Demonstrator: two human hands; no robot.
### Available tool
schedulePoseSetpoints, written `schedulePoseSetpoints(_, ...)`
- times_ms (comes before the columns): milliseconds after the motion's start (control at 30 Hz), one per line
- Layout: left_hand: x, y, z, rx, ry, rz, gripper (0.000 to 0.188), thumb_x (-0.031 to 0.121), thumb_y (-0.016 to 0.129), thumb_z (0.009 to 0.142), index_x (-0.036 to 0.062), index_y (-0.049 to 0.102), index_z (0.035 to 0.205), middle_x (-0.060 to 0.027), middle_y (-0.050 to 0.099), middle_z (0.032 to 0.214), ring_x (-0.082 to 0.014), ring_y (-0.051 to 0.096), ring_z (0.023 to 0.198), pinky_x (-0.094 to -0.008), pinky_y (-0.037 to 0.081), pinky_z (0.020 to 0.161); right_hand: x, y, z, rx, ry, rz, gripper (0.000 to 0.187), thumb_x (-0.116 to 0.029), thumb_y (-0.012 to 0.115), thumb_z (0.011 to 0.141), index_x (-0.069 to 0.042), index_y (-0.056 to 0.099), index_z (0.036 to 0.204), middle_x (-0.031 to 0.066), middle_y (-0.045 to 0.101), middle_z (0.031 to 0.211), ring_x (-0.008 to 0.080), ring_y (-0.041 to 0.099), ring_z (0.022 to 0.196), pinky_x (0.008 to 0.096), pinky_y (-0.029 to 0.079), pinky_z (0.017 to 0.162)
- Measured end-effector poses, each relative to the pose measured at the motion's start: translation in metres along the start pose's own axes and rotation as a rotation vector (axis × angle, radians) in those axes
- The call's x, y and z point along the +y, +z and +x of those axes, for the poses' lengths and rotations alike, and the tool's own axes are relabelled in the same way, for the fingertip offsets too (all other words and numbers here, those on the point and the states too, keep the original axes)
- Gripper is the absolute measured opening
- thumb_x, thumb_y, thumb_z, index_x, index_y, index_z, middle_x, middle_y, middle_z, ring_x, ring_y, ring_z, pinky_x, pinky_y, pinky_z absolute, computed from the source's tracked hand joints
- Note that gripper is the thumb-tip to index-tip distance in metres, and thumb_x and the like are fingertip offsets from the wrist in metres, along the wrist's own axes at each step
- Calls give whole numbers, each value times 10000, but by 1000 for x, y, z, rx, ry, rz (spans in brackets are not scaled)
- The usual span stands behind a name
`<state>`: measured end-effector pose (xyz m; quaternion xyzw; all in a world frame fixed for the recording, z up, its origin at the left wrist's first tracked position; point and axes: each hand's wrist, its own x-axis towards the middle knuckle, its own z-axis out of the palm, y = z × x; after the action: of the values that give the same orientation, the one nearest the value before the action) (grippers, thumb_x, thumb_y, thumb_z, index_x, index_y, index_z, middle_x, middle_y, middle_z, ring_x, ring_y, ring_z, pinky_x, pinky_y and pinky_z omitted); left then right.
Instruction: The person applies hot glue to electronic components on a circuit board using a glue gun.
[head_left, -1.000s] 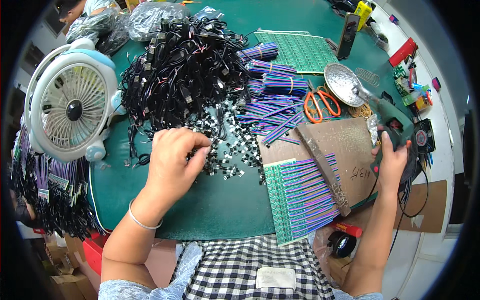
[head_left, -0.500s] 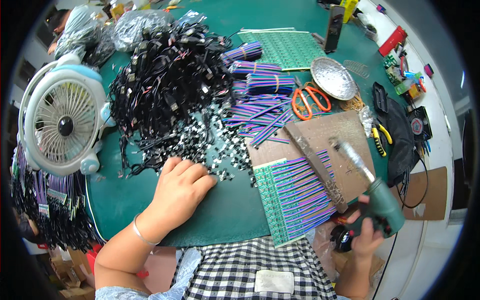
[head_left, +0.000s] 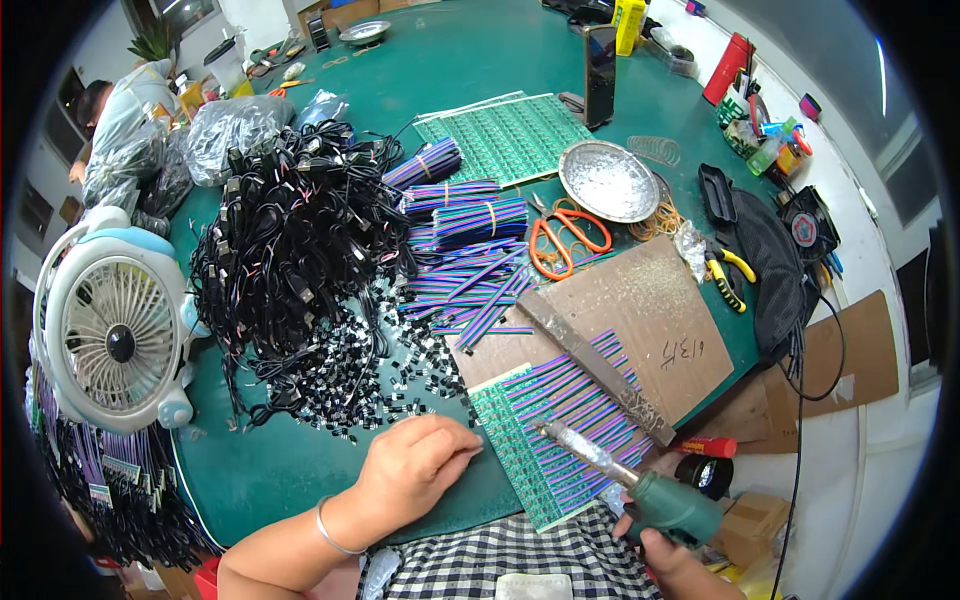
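Observation:
My right hand [head_left: 668, 562] grips a green pistol-shaped soldering gun [head_left: 675, 508]. Its silvery barrel points up and left, with the tip over the wires near the green circuit board panel [head_left: 510, 440]. Rows of purple, blue, black and green ribbon wires [head_left: 575, 430] run from the panel, and a brown-grey bar [head_left: 600, 370] lies across them. Just left of the panel is my left hand [head_left: 415, 475], thumb and fingertips pressed together; whether a small part is between them is hidden. Small black-and-white connectors [head_left: 340, 365] are scattered beyond that hand.
A heap of black cables [head_left: 290, 220] and a white fan [head_left: 118, 335] stand left. Bundled ribbon wires [head_left: 480, 222], orange scissors [head_left: 560, 250] and a metal dish [head_left: 608, 180] lie beyond the brown board [head_left: 690, 330]. Pliers [head_left: 728, 280] are at the right; a person [head_left: 95, 110] is far left.
The soldering gun has come left and down, from over the brown board to the panel's wires. My left hand has moved right, away from the connectors toward the panel. The whole view has shifted.

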<state>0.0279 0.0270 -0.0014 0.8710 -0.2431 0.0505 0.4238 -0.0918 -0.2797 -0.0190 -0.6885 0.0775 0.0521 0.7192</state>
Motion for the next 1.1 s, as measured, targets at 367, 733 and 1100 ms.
schedulePoseSetpoints(367, -10, 9, 0, -13, 179, 301, 194, 63, 713, 699, 83, 639, 877, -35, 608, 861, -222, 593, 747, -350, 486, 652, 60, -11, 4, -186, -76, -313, 258, -233, 641, 837, 6, 643, 933, 84, 667, 821, 179, 641, 736, 295, 510, 698)
schedulePoseSetpoints(733, -17, 12, 6, 75, 199, 249, 282, 3, 751, 594, 79, 633, 839, -46, 618, 830, -240, 616, 743, -355, 505, 654, -6, 29, 22, -137, -185, -527, 107, -125, 634, 808, -28, 677, 788, 57, 678, 716, 157, 644, 650, 279, 508, 611)
schedulePoseSetpoints(1100, -16, 12, 6, 67, 182, 215, 268, 6, 742, 606, 76, 632, 840, -44, 606, 824, -239, 608, 745, -351, 498, 659, 63, 12, 3, -31, -157, -508, 223, -230, 664, 875, -27, 670, 782, 48, 683, 698, 155, 643, 598, 285, 520, 601)
